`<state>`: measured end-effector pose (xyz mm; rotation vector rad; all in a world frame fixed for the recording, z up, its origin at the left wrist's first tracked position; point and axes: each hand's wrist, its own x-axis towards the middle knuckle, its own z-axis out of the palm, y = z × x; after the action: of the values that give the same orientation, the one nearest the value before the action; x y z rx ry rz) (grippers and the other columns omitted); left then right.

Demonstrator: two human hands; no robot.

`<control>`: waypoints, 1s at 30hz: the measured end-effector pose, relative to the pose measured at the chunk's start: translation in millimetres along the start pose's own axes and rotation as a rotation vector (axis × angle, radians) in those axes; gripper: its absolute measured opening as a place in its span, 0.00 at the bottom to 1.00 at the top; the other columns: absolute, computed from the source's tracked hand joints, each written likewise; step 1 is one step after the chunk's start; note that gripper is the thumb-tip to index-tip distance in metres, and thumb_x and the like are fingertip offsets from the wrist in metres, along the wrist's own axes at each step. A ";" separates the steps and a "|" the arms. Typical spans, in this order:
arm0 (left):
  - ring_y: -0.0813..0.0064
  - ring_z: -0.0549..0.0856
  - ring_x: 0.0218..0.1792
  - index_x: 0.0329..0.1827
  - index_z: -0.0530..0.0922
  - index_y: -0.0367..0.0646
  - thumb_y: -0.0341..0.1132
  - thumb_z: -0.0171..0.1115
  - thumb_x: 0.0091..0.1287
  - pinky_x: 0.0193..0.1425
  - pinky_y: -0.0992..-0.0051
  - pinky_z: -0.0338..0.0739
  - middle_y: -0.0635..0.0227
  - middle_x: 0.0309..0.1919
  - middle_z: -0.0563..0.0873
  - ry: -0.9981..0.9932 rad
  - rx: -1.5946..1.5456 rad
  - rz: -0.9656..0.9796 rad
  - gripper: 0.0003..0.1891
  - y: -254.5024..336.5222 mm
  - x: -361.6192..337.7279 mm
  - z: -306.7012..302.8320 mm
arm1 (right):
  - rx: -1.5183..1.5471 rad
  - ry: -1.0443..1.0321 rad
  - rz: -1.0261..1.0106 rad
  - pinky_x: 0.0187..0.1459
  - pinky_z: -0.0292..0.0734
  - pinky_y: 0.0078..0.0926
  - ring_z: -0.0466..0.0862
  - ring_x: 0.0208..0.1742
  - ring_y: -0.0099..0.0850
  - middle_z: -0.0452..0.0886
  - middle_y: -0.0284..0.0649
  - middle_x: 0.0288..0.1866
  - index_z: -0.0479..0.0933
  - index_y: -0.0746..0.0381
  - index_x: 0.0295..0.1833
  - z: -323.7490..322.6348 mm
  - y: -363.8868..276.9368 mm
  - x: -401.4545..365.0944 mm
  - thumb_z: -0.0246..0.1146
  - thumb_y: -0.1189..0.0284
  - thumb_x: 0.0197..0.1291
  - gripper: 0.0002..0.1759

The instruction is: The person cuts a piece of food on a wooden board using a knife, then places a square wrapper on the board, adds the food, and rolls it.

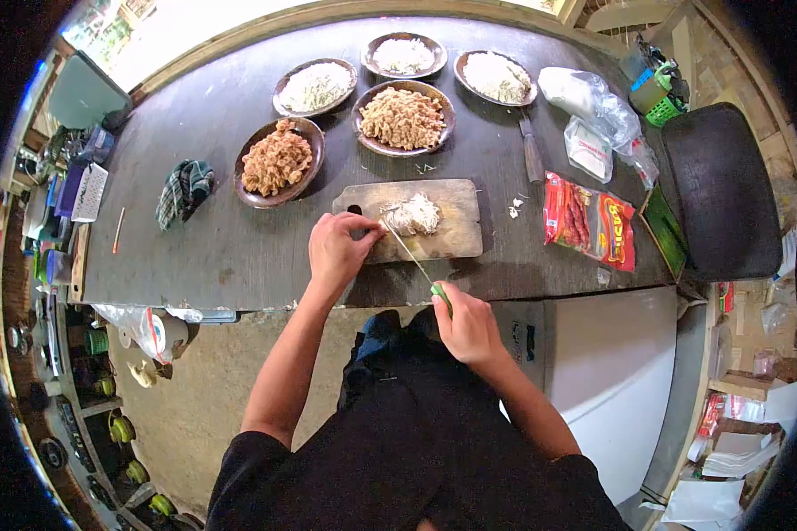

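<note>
My right hand grips the green handle of a knife. The blade slants up and left over the wooden cutting board, its tip close to my left fingertips. Closed in a pinch, my left hand rests at the board's left side; whatever lies between those fingers is too small to make out. Just beyond the blade, a pile of pale shredded food sits on the board.
Behind the board stand a bowl of browned pieces, a bowl of tan pieces and several dishes of white shreds. A second knife, a red sausage packet and plastic bags lie right. A checked cloth lies left.
</note>
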<state>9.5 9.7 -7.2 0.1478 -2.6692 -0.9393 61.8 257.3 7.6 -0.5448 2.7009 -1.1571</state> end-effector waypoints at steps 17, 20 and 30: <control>0.57 0.90 0.44 0.37 0.93 0.47 0.43 0.75 0.59 0.53 0.63 0.83 0.62 0.40 0.92 -0.164 -0.067 -0.137 0.11 -0.9 10.0 -7.7 | -0.166 -0.047 -0.038 0.37 0.81 0.54 0.87 0.37 0.57 0.86 0.55 0.34 0.75 0.63 0.52 -0.4 -5.4 18.6 0.57 0.66 0.77 0.11; 0.57 0.91 0.41 0.38 0.94 0.48 0.44 0.75 0.59 0.51 0.63 0.84 0.61 0.38 0.93 -0.171 -0.057 -0.206 0.11 1.6 11.5 -8.3 | -0.114 -0.023 -0.050 0.38 0.80 0.54 0.86 0.38 0.57 0.86 0.54 0.35 0.76 0.64 0.53 -3.1 -4.3 12.6 0.58 0.67 0.76 0.11; 0.57 0.92 0.38 0.38 0.94 0.48 0.45 0.76 0.58 0.48 0.64 0.85 0.59 0.33 0.93 -0.229 -0.039 -0.262 0.13 -1.0 19.3 -10.0 | -0.136 -0.060 -0.044 0.38 0.81 0.53 0.87 0.38 0.56 0.86 0.53 0.36 0.76 0.63 0.53 6.2 0.4 13.7 0.58 0.67 0.76 0.10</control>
<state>-5.6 -0.9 4.4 0.4126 -2.8875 -1.1488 50.8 248.1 3.0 -0.6499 2.7429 -0.9556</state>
